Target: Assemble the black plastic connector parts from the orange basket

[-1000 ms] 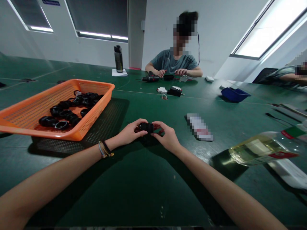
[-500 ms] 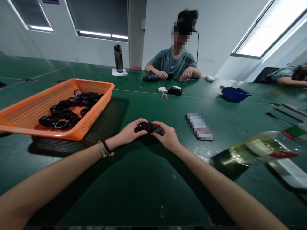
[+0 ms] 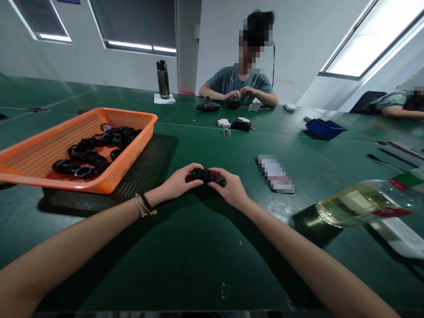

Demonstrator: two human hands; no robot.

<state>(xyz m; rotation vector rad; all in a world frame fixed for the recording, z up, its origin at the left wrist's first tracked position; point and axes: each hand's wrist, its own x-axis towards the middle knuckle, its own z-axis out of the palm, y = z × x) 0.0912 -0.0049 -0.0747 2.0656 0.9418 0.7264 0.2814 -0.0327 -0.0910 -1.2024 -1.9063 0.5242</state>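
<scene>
Between my two hands is a black plastic fitting (image 3: 202,176), short and round with raised bands, lying sideways just above the table. My left hand (image 3: 186,179) is closed around its left end, thumb in front and fingers behind. At its other end, my right hand (image 3: 228,183) pinches with thumb and fingertips. Fingers hide both ends of the fitting. To the left, an orange basket (image 3: 132,152) holds several black pieces (image 3: 89,157) that look similar, some with open ring-shaped ends.
The green table (image 3: 185,265) carries a blurred flat item (image 3: 275,174), a clear bottle of yellow liquid (image 3: 361,203), a blue tray (image 3: 324,129) and a dark drink bottle (image 3: 162,80). Across from me sits a person (image 3: 243,81) near a power drill (image 3: 208,105) and small white-and-black parts (image 3: 241,124).
My hands and the fitting are almost where they were. The person opposite has let go of the things on the table and brought both hands together.
</scene>
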